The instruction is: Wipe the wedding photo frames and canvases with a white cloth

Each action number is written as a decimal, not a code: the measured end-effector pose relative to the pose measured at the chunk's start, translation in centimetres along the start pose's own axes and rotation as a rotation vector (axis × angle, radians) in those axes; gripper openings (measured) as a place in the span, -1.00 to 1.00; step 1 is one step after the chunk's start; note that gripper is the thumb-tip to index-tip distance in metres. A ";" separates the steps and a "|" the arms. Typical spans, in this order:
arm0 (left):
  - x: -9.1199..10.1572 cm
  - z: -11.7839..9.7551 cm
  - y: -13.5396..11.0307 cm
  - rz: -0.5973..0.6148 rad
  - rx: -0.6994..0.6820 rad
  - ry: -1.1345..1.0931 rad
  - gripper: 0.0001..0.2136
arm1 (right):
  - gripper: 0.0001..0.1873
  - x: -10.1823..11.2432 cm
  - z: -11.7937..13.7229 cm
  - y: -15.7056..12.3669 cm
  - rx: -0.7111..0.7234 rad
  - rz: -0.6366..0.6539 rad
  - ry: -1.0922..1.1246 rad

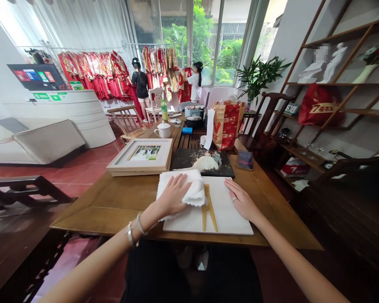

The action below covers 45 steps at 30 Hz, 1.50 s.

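My left hand [173, 195] presses down on a white cloth [192, 189], fingers curled over its folded edge. The cloth lies on a flat white board [230, 216] at the near side of a wooden table [123, 198]. My right hand [241, 202] rests flat on the board's right part, fingers stretched out, a ring on one finger. Between my hands two thin yellow sticks [210, 208] lie on the board, partly under the cloth.
A framed photo [142, 155] and a dark album [205, 162] lie further back, with a small card [245, 160], a red paper bag [227, 124], a white teapot [163, 129] and a pot [194, 121]. Shelves stand right, a sofa left. Two people stand by red garments at the windows.
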<state>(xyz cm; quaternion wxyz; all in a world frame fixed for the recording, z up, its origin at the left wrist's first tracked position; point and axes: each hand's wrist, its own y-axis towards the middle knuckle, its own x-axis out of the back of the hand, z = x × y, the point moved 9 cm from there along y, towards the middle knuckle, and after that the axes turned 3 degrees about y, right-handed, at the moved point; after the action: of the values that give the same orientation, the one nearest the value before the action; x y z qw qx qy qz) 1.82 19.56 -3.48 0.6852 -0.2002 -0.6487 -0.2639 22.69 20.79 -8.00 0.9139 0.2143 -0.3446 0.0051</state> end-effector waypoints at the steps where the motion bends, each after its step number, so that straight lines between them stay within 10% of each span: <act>1: -0.4 0.6 0.8 0.012 0.003 0.008 -0.50 | -0.55 0.0 0.0 0.0 -0.001 0.001 -0.002; 6: -1.2 1.1 1.0 0.043 0.015 0.015 -0.48 | -0.54 0.1 0.1 0.0 -0.018 0.012 -0.015; 17: 0.5 -5.6 -8.4 0.287 -0.092 -0.046 -0.16 | -0.54 -0.1 0.2 -0.1 -0.038 0.026 -0.010; 29: -0.7 1.3 1.1 0.143 0.012 0.050 -0.47 | -0.55 0.1 0.1 0.0 -0.011 -0.009 0.011; 40: 0.2 -5.5 -7.4 0.237 -0.035 -0.088 -0.12 | -0.54 0.1 0.4 -0.1 -0.010 -0.007 0.034; 45: 0.2 -5.4 -6.0 0.220 0.002 -0.089 -0.20 | -0.55 0.0 0.2 -0.1 -0.026 -0.005 0.025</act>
<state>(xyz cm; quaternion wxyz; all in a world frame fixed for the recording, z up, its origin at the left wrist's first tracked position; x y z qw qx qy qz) 2.34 11.57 -4.14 0.6809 -0.2807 -0.6528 -0.1773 22.58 20.61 -7.92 0.9208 0.2032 -0.3329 0.0011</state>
